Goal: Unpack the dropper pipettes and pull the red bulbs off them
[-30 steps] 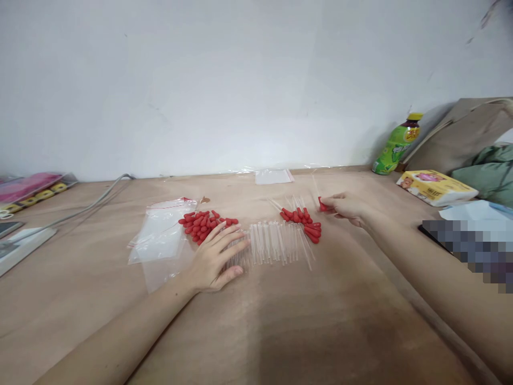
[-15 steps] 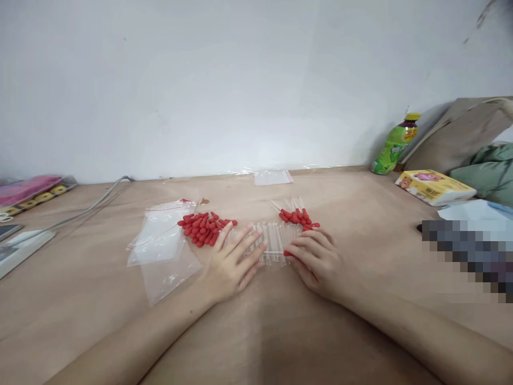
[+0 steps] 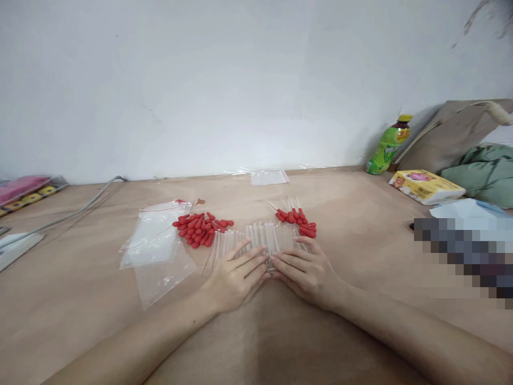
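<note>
My left hand [image 3: 236,272] and my right hand [image 3: 306,270] meet fingertip to fingertip at the near ends of a row of clear thin tubes [image 3: 262,235]. Between the fingertips shows a short piece of a dropper [image 3: 272,270] lying crosswise, pinched from both sides. My right fingers hide its red bulb. To the left of the tubes is a pile of loose red rubber bulbs [image 3: 198,230]. Several droppers with red bulbs fitted [image 3: 296,215] lie beyond my right hand, their tips pointing away.
Clear zip bags [image 3: 154,240] lie left of the bulbs, another bag [image 3: 269,177] by the wall. At the right are a green bottle [image 3: 387,147], a yellow tissue pack [image 3: 427,187] and a blurred dark object. A grey cable [image 3: 86,206] crosses the left side.
Both hands have drawn toward me and closer together over the tube ends. The red bulb at my right fingertips has gone out of sight. More of the tubes' far ends show.
</note>
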Available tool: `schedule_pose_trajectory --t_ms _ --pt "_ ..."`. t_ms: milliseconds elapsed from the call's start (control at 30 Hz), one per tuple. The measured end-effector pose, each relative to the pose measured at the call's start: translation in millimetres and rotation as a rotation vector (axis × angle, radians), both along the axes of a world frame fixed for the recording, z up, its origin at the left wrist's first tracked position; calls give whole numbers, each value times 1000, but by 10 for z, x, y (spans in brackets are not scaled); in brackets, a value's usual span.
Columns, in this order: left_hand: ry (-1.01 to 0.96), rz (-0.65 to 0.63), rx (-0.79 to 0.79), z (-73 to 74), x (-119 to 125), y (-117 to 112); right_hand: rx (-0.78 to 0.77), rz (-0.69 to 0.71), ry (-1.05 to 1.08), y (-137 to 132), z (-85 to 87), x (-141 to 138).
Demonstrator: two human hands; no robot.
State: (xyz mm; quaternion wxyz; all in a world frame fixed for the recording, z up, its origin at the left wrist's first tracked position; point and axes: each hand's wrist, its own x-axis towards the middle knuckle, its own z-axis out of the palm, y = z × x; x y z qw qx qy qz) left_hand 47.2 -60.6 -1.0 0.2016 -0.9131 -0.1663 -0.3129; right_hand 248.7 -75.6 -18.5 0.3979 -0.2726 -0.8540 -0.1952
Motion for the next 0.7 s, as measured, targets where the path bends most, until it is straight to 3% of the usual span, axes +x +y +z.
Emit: schedule_pose_trajectory --t_ms 267,700 --pt "-16 -78 -102 -2 -27 -39 46 147 -55 -16 -10 68" --pt "10 -95 -146 41 -82 -79 53 209 -185 -105 149 177"
